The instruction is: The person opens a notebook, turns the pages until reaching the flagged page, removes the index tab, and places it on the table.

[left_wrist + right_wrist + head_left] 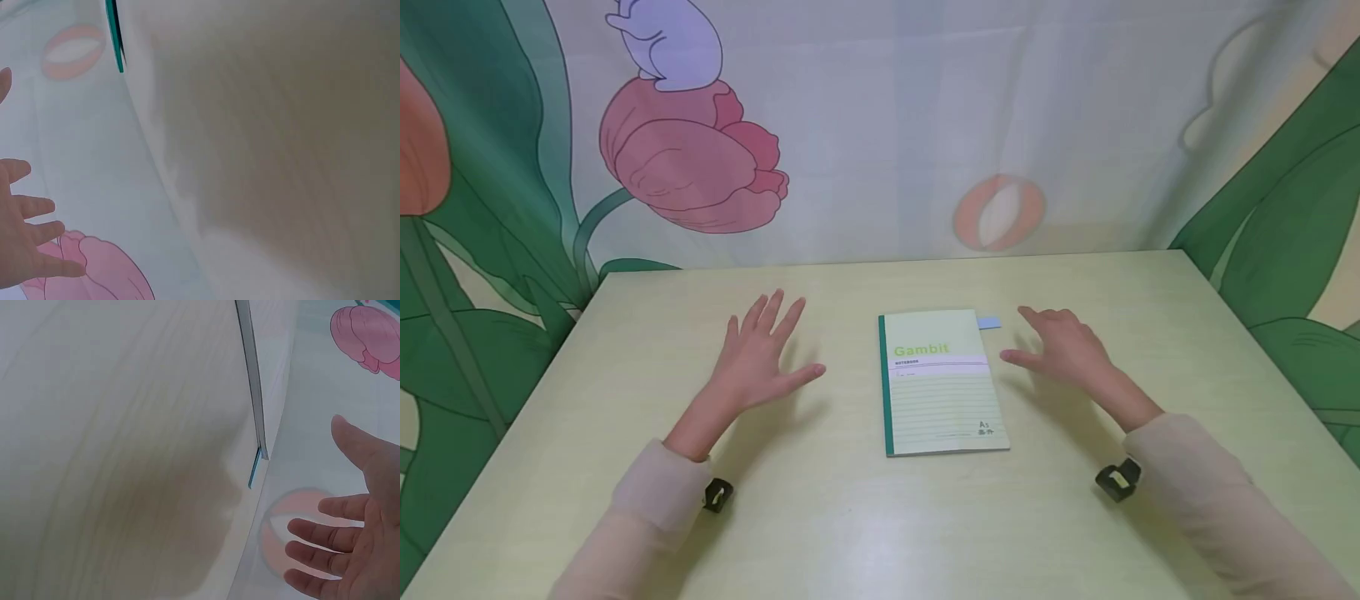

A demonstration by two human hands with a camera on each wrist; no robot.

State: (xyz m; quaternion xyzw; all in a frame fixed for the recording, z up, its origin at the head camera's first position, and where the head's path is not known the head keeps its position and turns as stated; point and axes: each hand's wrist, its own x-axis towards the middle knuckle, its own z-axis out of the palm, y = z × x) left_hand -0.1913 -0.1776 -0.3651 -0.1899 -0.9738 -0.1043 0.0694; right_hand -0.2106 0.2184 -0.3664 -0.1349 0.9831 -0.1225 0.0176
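Note:
A notebook (938, 408) with a pale cover, green spine and the word "Gambit" lies closed on the table. From its upper right edge sticks out a small blue tab (989, 322). To the left of it my left hand (751, 367) hovers above the table with fingers spread, touching nothing. My right hand (1063, 346) is held over the table just right of the notebook, fingers extended and apart from it. In the left wrist view only the notebook's green spine (115, 37) shows; the right wrist view catches its page edge (253, 381).
The pale wooden table (820, 525) reaches back to a hanging cloth (865, 167) printed with flowers and a rabbit. Green leaf patterns flank both sides. Each wrist wears a small black device, at the left sleeve (658, 492) and right sleeve (1195, 467).

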